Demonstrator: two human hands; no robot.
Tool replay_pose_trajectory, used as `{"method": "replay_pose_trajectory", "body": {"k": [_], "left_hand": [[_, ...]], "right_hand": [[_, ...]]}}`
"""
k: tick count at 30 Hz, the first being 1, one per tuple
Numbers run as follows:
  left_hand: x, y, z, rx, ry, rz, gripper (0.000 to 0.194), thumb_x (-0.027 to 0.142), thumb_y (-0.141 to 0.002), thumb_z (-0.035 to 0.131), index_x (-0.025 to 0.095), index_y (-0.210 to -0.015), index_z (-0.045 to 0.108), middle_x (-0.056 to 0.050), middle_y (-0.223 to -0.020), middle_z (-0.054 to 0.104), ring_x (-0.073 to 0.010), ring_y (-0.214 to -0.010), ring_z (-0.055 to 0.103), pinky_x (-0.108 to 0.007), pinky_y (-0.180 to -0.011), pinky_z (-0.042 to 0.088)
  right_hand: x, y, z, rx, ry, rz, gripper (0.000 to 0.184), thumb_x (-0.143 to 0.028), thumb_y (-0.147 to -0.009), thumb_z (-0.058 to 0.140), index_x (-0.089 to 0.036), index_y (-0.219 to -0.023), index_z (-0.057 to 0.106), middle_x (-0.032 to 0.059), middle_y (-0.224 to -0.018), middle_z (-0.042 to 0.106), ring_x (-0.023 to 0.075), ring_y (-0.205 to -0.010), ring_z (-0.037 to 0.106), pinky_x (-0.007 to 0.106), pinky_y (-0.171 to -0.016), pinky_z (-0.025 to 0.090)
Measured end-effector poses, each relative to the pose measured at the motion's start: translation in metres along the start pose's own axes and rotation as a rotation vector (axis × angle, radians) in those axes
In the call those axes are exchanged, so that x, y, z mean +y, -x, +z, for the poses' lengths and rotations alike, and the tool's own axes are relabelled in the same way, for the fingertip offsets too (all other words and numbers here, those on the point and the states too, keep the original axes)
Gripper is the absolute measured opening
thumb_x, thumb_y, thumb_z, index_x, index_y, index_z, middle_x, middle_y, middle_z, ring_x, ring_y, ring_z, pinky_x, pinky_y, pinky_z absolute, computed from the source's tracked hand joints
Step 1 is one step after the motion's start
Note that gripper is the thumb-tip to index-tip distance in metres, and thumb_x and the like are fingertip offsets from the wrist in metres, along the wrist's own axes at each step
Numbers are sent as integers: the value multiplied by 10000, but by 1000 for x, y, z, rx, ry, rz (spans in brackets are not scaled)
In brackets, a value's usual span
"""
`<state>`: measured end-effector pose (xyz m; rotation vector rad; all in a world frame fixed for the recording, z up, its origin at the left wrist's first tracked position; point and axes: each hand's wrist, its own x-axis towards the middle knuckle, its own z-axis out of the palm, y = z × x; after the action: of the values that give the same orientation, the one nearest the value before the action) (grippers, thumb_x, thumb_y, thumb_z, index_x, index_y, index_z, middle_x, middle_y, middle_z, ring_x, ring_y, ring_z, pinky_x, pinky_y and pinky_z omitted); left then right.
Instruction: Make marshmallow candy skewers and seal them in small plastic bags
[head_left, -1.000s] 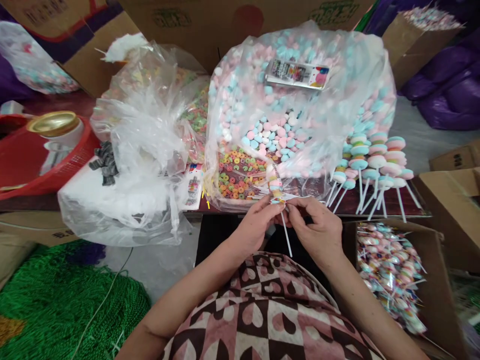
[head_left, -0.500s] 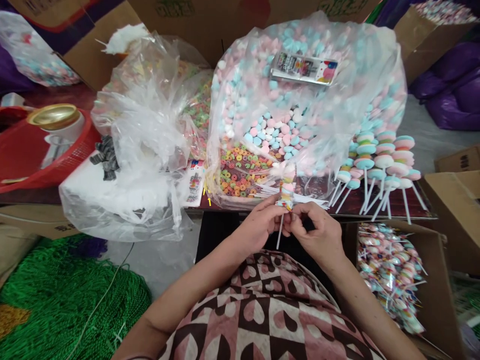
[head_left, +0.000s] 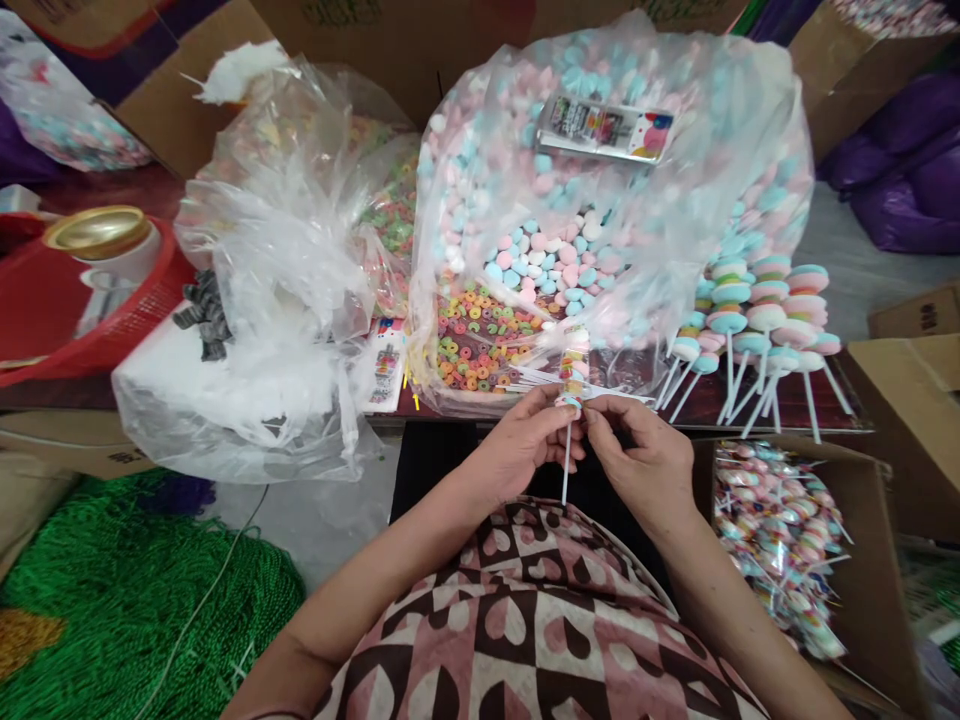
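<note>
A marshmallow lollipop, with pink, white and blue discs and coloured rings on a white stick, points away from me in a clear wrapper. My left hand is closed around its lower end, the stick hanging down below the fingers. From the other side, my right hand pinches at the base of the candy, where the wrapper meets the stick. Just beyond lie loose coloured cereal rings, loose marshmallow discs and several white sticks.
Unwrapped marshmallow lollipops stand in a cluster at the table's right edge. Below them, a cardboard box holds many wrapped ones. A large marshmallow bag carries a stack of printed wrappers. Leftward are a white plastic bag and a red basket.
The lollipop has turned in my fingers, showing more coloured rings and less printed wrapper, and its stick hangs straighter. My right hand has shifted slightly right. The view has moved a little.
</note>
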<state>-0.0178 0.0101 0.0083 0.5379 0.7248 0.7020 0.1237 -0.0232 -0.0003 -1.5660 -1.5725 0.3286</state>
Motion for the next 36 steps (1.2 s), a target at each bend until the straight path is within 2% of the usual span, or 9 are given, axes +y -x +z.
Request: {"method": "replay_pose_trajectory", "body": {"k": [9, 13, 17, 20, 24, 26, 29, 32, 36], "left_hand": [[-6, -1, 1, 90, -129, 69, 397, 354, -746, 690, 213, -1059, 491, 84, -639, 555, -75, -441, 522, -194, -426, 422], [-10, -2, 1, 113, -127, 104, 411, 352, -741, 687, 219, -1071, 481, 101, -610, 526, -56, -381, 451, -170, -364, 309], [-12, -2, 0, 179, -80, 119, 344, 302, -741, 683, 217, -1018, 496, 110, -563, 476, -32, -353, 365, -162, -357, 179], [-10, -2, -1, 136, 5, 63, 319, 251, -744, 648, 198, -1034, 527, 78, -602, 516, -31, -379, 366, -172, -377, 175], [-4, 0, -2, -98, 124, -48, 168, 292, -784, 616, 160, -870, 558, 40, -647, 529, -26, -413, 398, -183, -399, 206], [-3, 1, -2, -140, 124, -86, 193, 323, -791, 641, 156, -814, 547, 44, -623, 519, -19, -391, 386, -183, -391, 195], [-4, 0, -1, -95, 97, -83, 224, 337, -786, 684, 163, -833, 550, 54, -582, 519, -19, -368, 378, -178, -379, 175], [-8, -2, -2, -23, 52, -14, 259, 337, -782, 706, 173, -932, 573, 62, -557, 528, -21, -363, 375, -173, -372, 165], [-11, -3, -2, 27, 4, 36, 293, 341, -802, 688, 181, -1020, 576, 67, -541, 536, -30, -358, 390, -171, -361, 174]], "right_hand": [[6, -10, 1, -68, 176, -172, 91, -179, -790, 536, -214, -758, 614, -13, -647, 665, 132, -549, 618, 231, -549, 473], [6, -9, 3, -7, 226, -291, 80, -148, -767, 532, -209, -744, 578, -19, -616, 638, 128, -531, 605, 222, -533, 450], [9, 0, 7, -10, 225, -373, 98, -116, -759, 520, -207, -743, 551, -16, -623, 635, 128, -535, 607, 224, -546, 454], [13, 5, 5, -25, 169, -321, 107, -115, -764, 518, -212, -741, 557, -22, -628, 642, 126, -533, 608, 223, -535, 451], [15, 5, -1, -74, 4, -68, 71, -157, -796, 544, -209, -773, 586, -26, -662, 647, 119, -542, 591, 231, -553, 461], [15, 5, -3, -98, -57, -8, 55, -173, -806, 556, -207, -782, 592, -29, -664, 636, 118, -553, 584, 241, -575, 471], [15, 3, -4, -115, -123, 31, 53, -185, -830, 558, -207, -810, 602, -28, -675, 632, 122, -578, 595, 255, -607, 490], [14, 2, -4, -61, -163, 53, 87, -215, -877, 555, -209, -929, 626, -1, -774, 672, 134, -635, 632, 273, -639, 518], [10, -2, -3, -13, -27, -114, 91, -200, -875, 592, -218, -937, 657, 4, -797, 691, 137, -657, 647, 267, -651, 529]]}}
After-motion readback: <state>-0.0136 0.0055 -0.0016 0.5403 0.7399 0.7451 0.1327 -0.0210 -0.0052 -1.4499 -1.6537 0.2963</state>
